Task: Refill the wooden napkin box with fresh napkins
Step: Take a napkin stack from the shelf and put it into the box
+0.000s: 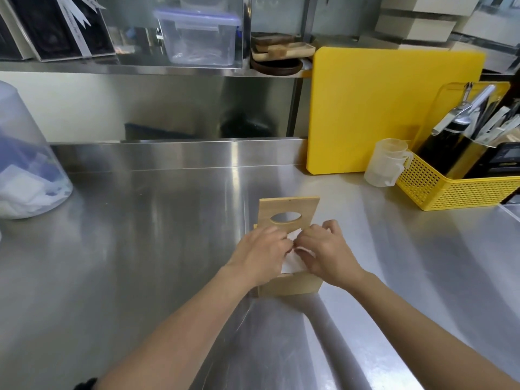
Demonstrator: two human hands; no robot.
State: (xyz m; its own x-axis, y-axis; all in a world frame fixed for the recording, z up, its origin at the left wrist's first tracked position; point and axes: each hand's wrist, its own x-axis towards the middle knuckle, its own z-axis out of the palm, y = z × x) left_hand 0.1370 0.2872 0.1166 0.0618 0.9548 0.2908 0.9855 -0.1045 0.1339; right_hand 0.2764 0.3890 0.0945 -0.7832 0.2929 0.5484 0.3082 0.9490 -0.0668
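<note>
The wooden napkin box (292, 285) stands on the steel counter in the middle of the view. Its hinged lid (289, 205), with an oval slot, is flipped up and back. White napkins (292, 264) lie inside the box, mostly hidden by my hands. My left hand (260, 256) rests over the left side of the napkins with its fingers pinching them. My right hand (326, 253) covers the right side, fingers curled on the same napkins. The fingertips of both hands meet above the middle of the box.
A clear plastic tub (25, 164) holding white folded paper stands at far left. A yellow cutting board (388, 108) leans at the back right, with a plastic measuring jug (385, 164) and a yellow basket (450, 190) of utensils beside it. A shelf runs above the counter.
</note>
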